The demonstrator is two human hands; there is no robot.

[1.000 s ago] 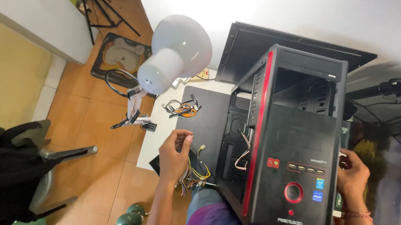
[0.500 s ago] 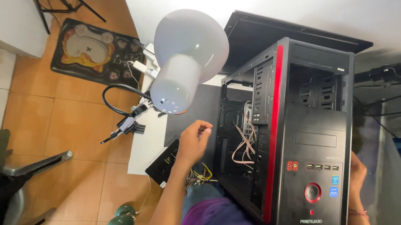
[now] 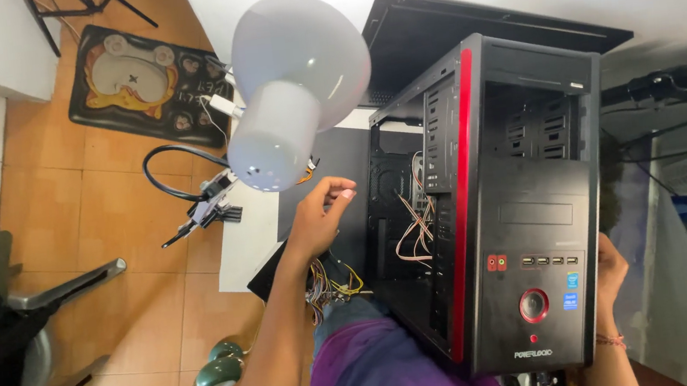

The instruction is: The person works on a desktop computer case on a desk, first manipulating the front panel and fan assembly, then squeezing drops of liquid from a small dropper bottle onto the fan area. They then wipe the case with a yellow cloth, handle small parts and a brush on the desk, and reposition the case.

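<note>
One black computer tower case [image 3: 495,201] with a red stripe stands upright on the person's lap, its side panel already off and the loose wires [image 3: 416,228] inside not yet connected or tidied. One white lamp shade [image 3: 293,87] hangs just above. The left hand [image 3: 316,218] hovers at the open side, fingers loosely curled and empty, while the right hand [image 3: 607,275] braces the case's far side, its grip mostly hidden.

Bare forearms, purple garment [image 3: 398,368] over the lap, thin beaded bracelet [image 3: 609,341] on right wrist
</note>
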